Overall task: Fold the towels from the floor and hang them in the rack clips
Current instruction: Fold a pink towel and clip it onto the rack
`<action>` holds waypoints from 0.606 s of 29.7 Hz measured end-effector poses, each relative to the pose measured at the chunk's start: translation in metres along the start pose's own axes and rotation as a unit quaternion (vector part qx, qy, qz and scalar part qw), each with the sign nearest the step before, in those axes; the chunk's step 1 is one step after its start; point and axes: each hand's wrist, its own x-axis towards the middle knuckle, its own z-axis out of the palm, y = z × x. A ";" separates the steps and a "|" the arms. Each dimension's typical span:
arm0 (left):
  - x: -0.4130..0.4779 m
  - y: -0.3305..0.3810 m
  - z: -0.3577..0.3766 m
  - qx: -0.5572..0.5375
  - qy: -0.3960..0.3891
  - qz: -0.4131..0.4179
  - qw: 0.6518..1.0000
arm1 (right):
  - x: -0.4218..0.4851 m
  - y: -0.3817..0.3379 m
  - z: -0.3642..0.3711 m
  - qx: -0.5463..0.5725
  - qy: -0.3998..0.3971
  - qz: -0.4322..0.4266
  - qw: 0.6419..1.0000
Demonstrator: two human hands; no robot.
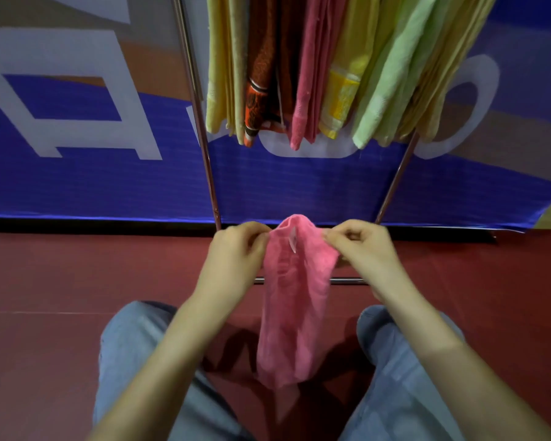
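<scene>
A pink towel (291, 300) hangs lengthwise in front of me, bunched at the top, with a small white label near its upper edge. My left hand (236, 253) pinches the towel's top left edge. My right hand (360, 246) pinches the top right edge. The towel's lower end dangles between my knees above the red floor. Further ahead stands the metal rack (209, 173), where several towels (299, 74) in yellow, orange, pink and green hang side by side. The rack's clips lie above the frame.
A blue, white and brown banner (109, 173) covers the wall behind the rack. The rack's lower crossbar (347, 281) runs just behind the pink towel. My knees in blue jeans (131, 351) flank the towel over the red floor (61, 281).
</scene>
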 end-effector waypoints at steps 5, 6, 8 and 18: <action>-0.021 -0.002 0.025 -0.029 -0.002 -0.005 1.000 | -0.024 0.012 0.032 0.053 -0.033 0.027 0.998; -0.025 -0.005 0.028 -0.049 -0.005 -0.017 0.999 | -0.028 0.014 0.036 0.064 -0.035 0.033 0.997; -0.030 -0.008 0.030 -0.084 -0.009 -0.040 0.996 | -0.035 0.016 0.039 0.081 -0.044 0.043 0.995; -0.043 -0.025 0.030 -0.072 -0.057 -0.084 0.992 | -0.056 0.030 0.034 0.164 -0.159 0.093 0.969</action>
